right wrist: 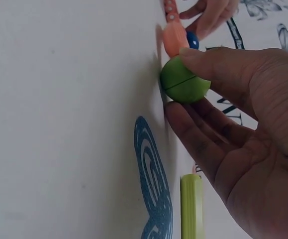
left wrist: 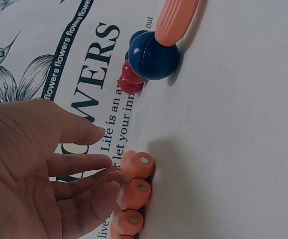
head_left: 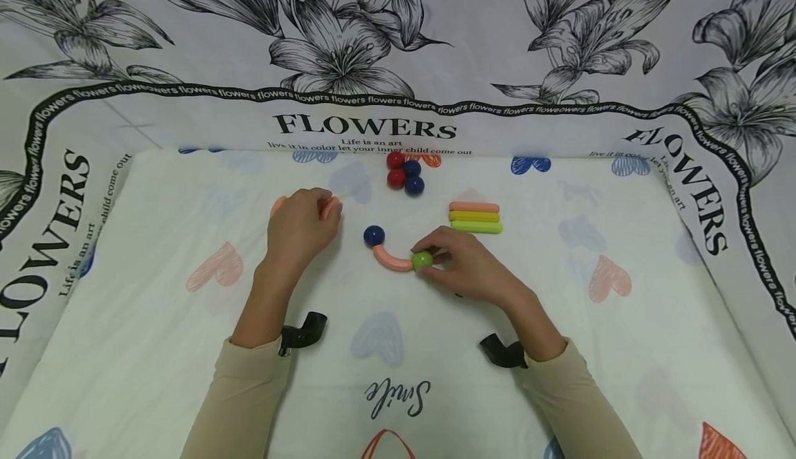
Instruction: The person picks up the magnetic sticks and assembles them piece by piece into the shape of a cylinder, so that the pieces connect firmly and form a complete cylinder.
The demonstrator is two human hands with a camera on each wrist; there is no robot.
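Note:
My right hand (head_left: pixel 463 262) pinches a green ball (head_left: pixel 422 260) between thumb and fingers. The ball meets one end of a curved orange rod (head_left: pixel 392 260), whose other end joins a dark blue ball (head_left: pixel 374 236). In the right wrist view, the green ball (right wrist: pixel 183 80) shows a seam around it. Further left, my left hand (head_left: pixel 302 227) reaches over a row of orange rods (left wrist: pixel 136 194) with silvery spots on their ends. Its fingers touch the nearest rods while the thumb stands apart. From the head view, the hand hides most of that row.
Red balls (head_left: pixel 395 179) and blue balls (head_left: pixel 414 186) cluster at the back centre. Straight orange, yellow and lime rods (head_left: pixel 475 227) lie side by side beyond my right hand. A heart-printed white cloth (head_left: pixel 435 355) covers the table. Each wrist carries a black camera mount (head_left: pixel 305 330).

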